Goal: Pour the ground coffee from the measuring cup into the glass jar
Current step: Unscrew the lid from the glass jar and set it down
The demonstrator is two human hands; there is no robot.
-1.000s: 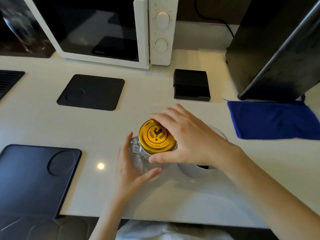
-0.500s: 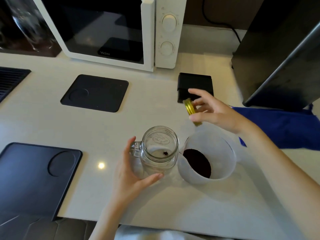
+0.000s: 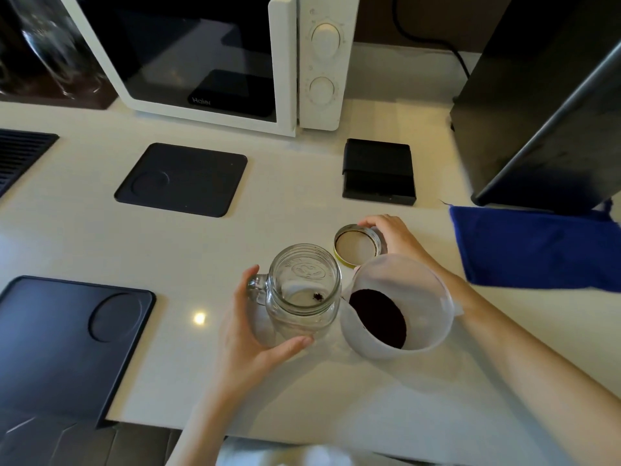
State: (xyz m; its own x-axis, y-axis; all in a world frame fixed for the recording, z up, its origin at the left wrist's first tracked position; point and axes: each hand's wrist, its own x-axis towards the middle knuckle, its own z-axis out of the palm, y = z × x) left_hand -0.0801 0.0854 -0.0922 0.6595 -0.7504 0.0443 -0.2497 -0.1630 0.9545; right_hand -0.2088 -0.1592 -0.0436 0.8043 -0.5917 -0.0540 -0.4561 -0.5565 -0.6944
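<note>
A clear glass jar (image 3: 304,287) with a side handle stands upright and uncovered in the middle of the white counter, with a few dark specks at its bottom. My left hand (image 3: 248,334) wraps around its left side and base. Right beside it sits a translucent measuring cup (image 3: 396,307) with dark ground coffee (image 3: 378,317) inside. Just behind the two, the gold lid (image 3: 358,245) lies upside down on the counter, and the fingers of my right hand (image 3: 395,235) rest on its rim. My right forearm runs behind the cup.
A white microwave (image 3: 235,55) stands at the back, a black appliance (image 3: 544,95) at the right. A small black box (image 3: 378,171), a black square mat (image 3: 183,179), a dark tray (image 3: 64,341) at the left and a blue cloth (image 3: 534,247) lie on the counter.
My right hand took the gold lid off the jar, carried it back and to the right, and set it upside down on the counter. My left hand stayed on the jar.
</note>
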